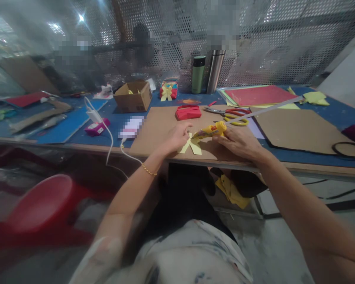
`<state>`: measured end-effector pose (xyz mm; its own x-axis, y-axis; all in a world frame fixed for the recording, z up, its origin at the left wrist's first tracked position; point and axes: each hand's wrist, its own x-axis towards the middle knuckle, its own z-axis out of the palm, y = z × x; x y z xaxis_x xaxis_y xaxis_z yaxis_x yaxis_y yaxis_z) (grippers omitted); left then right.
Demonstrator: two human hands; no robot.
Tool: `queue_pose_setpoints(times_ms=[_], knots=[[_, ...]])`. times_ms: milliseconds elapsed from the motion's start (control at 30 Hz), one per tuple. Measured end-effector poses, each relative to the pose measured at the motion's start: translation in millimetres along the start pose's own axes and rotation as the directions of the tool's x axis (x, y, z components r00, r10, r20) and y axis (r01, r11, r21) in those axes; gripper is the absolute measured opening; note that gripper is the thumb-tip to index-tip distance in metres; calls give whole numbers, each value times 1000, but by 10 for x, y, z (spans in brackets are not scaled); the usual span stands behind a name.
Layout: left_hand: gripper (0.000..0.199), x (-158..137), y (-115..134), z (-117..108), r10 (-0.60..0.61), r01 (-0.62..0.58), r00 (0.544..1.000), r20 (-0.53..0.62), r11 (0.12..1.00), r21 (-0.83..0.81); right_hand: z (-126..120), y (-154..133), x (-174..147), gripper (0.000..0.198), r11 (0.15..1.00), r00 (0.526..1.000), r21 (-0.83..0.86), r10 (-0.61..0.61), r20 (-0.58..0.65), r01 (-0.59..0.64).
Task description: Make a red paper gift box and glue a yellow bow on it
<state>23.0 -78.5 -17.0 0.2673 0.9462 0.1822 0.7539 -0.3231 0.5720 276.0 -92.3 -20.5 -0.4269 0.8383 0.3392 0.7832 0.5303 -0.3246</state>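
My right hand (238, 140) is wrapped around a yellow hot glue gun (209, 131), a long pale glue stick (263, 109) running out of its back end. The gun's nozzle points left and meets the middle of a yellow paper bow (196, 148) with two spread tails. My left hand (177, 137) is closed at the bow's left side, its fingers curled and pressing on the paper; its fingertips are partly hidden. The bow lies on a brown cardboard sheet (154, 126) near the table's front edge. Just behind sits a folded red paper piece (188, 113).
Scissors (225, 112) with red and yellow handles lie behind the glue gun. Farther back are a cardboard box (132, 98), a red gift box with a yellow bow (168, 91), a green tumbler (198, 75) and a steel flask (215, 71). A white cable (109, 142) hangs over the front edge.
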Motion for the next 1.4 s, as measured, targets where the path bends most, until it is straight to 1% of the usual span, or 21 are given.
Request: queue_pose_setpoints(times_ms=[133, 200, 267, 333, 433, 633, 767, 867, 967, 1100, 1200, 1400], knots=[[39, -51, -37, -36, 48, -48, 999, -21, 999, 6, 12, 27, 13, 41, 999, 999, -7, -33, -21, 33], [35, -102, -61, -59, 82, -80, 995, -59, 996, 45, 25, 45, 12, 39, 999, 998, -4, -54, -35, 54], [35, -162, -86, -75, 129, -120, 988, -87, 987, 103, 40, 61, 10, 38, 998, 996, -4, -69, -53, 69], [34, -217, -108, -77, 173, -158, 981, -85, 975, 158, 48, 67, 11, 38, 997, 996, -9, -71, -62, 70], [29, -263, -132, -59, 199, -182, 978, -65, 961, 207, 37, 43, 15, 40, 998, 997, -18, -61, -46, 61], [29, -266, -144, -20, 206, -187, 976, -71, 960, 209, 2, -22, 13, 40, 999, 999, -16, -45, -25, 45], [30, -279, -141, -13, 207, -187, 975, -81, 961, 202, 15, 14, -5, 40, 999, 999, 18, -42, -19, 43], [29, -281, -146, -7, 196, -176, 977, -83, 963, 205, 30, 57, -9, 43, 999, 999, 40, -37, -10, 37], [28, -276, -154, -2, 191, -171, 978, -81, 964, 205, 28, 65, 6, 46, 1000, 1000, 7, -14, -5, 14], [27, -267, -157, -5, 189, -169, 978, -85, 965, 201, -4, 12, 24, 47, 998, 998, -34, -60, -23, 59], [26, -268, -149, -11, 189, -170, 978, -86, 967, 192, -16, -16, 11, 44, 996, 997, -39, -75, -8, 75], [26, -282, -129, -16, 162, -145, 983, -89, 975, 166, 41, 78, -7, 49, 998, 998, -26, -53, -33, 52]])
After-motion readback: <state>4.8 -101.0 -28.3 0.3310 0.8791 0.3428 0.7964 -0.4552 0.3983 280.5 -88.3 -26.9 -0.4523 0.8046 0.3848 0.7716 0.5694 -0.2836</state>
